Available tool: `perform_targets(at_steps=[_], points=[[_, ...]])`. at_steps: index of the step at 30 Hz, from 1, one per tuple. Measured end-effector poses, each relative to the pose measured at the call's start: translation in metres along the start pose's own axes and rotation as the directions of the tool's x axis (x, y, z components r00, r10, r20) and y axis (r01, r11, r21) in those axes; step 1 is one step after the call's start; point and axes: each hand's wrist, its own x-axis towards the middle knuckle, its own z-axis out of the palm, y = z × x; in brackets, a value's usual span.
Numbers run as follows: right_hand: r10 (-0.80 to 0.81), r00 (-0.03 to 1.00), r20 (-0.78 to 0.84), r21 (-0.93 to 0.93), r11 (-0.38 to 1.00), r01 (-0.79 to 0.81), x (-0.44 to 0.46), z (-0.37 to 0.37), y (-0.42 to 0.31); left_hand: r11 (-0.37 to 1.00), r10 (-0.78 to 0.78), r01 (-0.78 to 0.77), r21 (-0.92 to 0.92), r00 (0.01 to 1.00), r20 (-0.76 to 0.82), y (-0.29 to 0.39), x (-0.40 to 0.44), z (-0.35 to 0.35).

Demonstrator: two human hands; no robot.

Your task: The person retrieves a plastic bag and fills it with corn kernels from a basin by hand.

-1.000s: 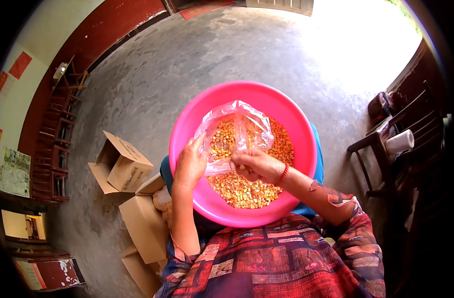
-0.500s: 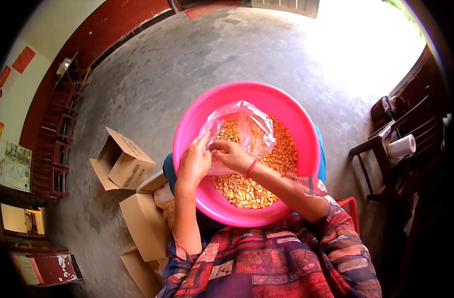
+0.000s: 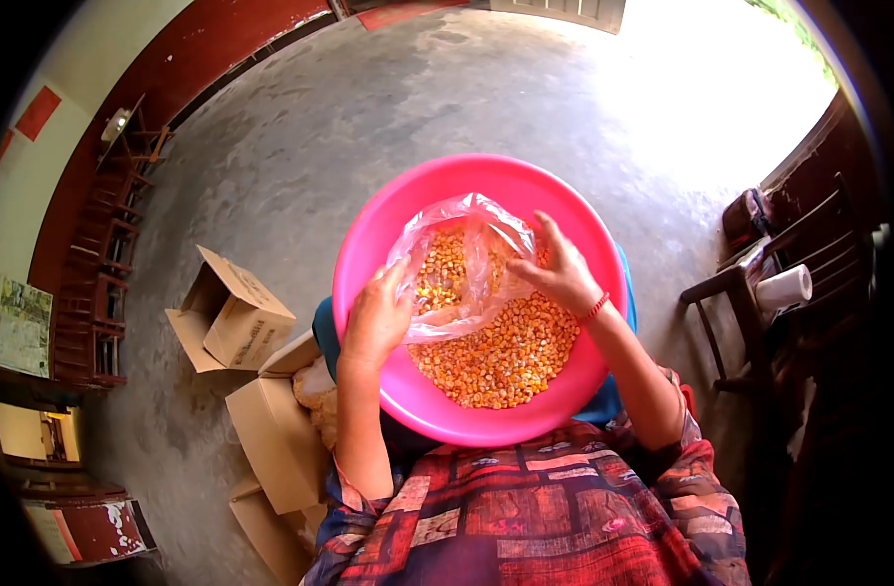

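Left hand (image 3: pixel 377 314) pinches the clear bag (image 3: pixel 457 326) by its left rim; right hand (image 3: pixel 566 277) is spread open beside it, can't tell if touching. Bag's on corn kernels (image 3: pixel 496 369) in the pink basin (image 3: pixel 486 176); if that pinch slips, its floppy mouth could collapse.

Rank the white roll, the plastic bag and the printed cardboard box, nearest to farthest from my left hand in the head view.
From your left hand:
1. Plastic bag: gripped at its left edge.
2. Printed cardboard box: off to the left.
3. White roll: far over on the right.
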Motion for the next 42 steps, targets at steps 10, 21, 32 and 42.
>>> perform_targets(at_steps=[10,21,32,42], points=[[0.100,0.966,0.239,0.059,0.991,-0.117,0.016,0.014,0.011,0.999,-0.039,0.040,-0.037,0.999,0.010,0.005,-0.001,-0.003],[0.151,0.927,0.343,0.082,0.978,-0.190,0.017,0.023,0.020,0.999,-0.003,0.003,-0.037,1.000,-0.002,0.001,-0.001,0.000],[-0.108,0.881,0.461,0.576,0.791,-0.204,0.021,0.010,-0.060,0.997,-0.017,0.018,-0.074,1.000,0.019,0.003,0.000,-0.002],[0.199,0.957,0.211,0.686,0.667,-0.290,0.015,-0.042,-0.011,0.999,0.008,-0.009,-0.046,1.000,-0.003,-0.001,0.000,0.001]])
